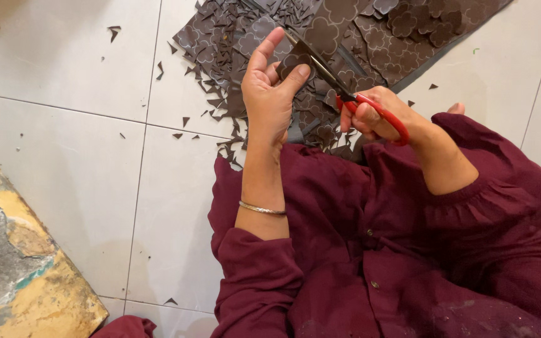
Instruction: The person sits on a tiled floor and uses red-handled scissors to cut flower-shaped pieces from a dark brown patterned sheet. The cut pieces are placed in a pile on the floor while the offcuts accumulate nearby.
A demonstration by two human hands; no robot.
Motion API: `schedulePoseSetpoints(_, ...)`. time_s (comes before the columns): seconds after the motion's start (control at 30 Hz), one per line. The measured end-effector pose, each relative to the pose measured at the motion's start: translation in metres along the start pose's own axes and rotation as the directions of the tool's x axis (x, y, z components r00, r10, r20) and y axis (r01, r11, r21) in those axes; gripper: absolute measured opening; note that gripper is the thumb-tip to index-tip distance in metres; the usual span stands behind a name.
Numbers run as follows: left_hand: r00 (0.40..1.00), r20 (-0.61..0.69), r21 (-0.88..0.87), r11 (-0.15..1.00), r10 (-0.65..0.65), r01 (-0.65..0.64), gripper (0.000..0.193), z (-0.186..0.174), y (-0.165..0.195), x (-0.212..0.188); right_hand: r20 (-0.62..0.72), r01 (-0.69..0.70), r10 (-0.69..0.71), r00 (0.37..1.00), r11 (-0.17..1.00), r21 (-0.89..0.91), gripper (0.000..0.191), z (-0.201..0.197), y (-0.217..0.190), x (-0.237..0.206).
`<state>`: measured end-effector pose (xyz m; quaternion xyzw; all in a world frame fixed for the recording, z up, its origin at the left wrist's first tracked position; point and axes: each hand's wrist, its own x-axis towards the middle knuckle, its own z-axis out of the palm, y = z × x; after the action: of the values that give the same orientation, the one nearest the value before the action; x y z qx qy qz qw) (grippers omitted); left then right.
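Observation:
My left hand (269, 94) pinches a small dark brown cut-out piece (293, 61) between thumb and fingers, held up over my lap. My right hand (370, 116) grips red-handled scissors (384, 116), and their dark blades (317, 59) reach up-left to the piece and meet it. A thin metal bangle (262, 209) circles my left wrist. Both arms wear dark red sleeves.
A pile of dark brown sheets with outlined flower shapes (370, 31) and several small offcuts (220, 94) lies on the white tiled floor (64, 138) ahead. A worn yellow and grey slab (14, 263) fills the lower left corner. My dark red garment (377, 250) covers my lap.

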<state>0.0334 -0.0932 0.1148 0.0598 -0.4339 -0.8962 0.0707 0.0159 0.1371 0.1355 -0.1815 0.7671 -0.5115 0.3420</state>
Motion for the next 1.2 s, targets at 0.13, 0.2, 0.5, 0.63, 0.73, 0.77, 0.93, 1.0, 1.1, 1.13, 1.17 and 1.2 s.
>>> schedulePoseSetpoints(0.13,1.000,-0.006,0.028,1.000,0.008,-0.008,0.069,-0.002,-0.001,0.001,0.010,-0.007,0.008,1.000,1.000,-0.008,0.096,-0.004,0.002,0.000)
schedulePoseSetpoints(0.2,1.000,-0.007,0.045,0.999,0.019,-0.019,0.068,-0.003,-0.002,0.002,0.015,-0.011,0.011,1.000,1.000,-0.028,0.096,-0.006,0.002,-0.001)
schedulePoseSetpoints(0.5,0.994,-0.105,0.109,0.994,0.016,-0.004,0.042,-0.007,-0.008,0.004,0.004,-0.029,0.030,1.000,0.997,-0.078,0.099,-0.008,0.000,-0.002)
schedulePoseSetpoints(0.63,0.989,-0.145,0.110,0.994,0.020,-0.003,0.034,-0.009,-0.012,0.007,-0.020,-0.037,0.036,0.999,0.998,-0.041,0.096,-0.007,0.003,-0.003)
schedulePoseSetpoints(0.73,0.983,-0.181,0.105,0.994,0.019,0.000,0.032,-0.011,-0.012,0.007,-0.067,-0.007,0.006,0.998,1.000,-0.025,0.095,-0.005,0.006,-0.002)
schedulePoseSetpoints(0.77,0.981,-0.195,0.103,0.995,0.021,-0.001,0.031,-0.010,-0.011,0.007,-0.085,0.010,-0.013,0.996,1.000,-0.027,0.095,-0.005,0.006,-0.002)
schedulePoseSetpoints(0.93,0.980,-0.166,0.017,0.993,-0.113,0.118,0.024,-0.007,-0.003,0.004,0.002,0.089,-0.089,0.996,0.996,0.022,0.082,-0.002,0.006,0.004)
schedulePoseSetpoints(1.0,0.984,-0.120,-0.010,0.991,-0.131,0.130,0.024,-0.004,-0.002,0.001,-0.012,0.062,-0.063,0.998,0.997,-0.047,0.075,0.001,0.005,0.005)
schedulePoseSetpoints(1.1,0.992,-0.058,0.016,0.993,-0.113,0.114,0.028,0.002,-0.003,0.000,-0.011,0.092,-0.094,0.996,0.991,-0.100,0.072,0.005,0.003,0.004)
schedulePoseSetpoints(1.13,0.993,-0.050,0.035,0.994,-0.104,0.106,0.030,0.003,-0.004,0.000,0.003,0.104,-0.104,0.995,0.991,-0.082,0.073,0.007,0.002,0.004)
schedulePoseSetpoints(1.17,0.994,-0.041,0.053,0.994,-0.097,0.099,0.032,0.004,-0.006,0.000,0.015,0.114,-0.113,0.993,0.991,-0.064,0.075,0.007,0.001,0.004)
schedulePoseSetpoints(1.2,0.995,-0.037,0.048,0.994,-0.096,0.098,0.034,0.005,-0.007,-0.001,0.009,0.121,-0.121,0.993,0.990,-0.071,0.076,0.008,0.000,0.004)
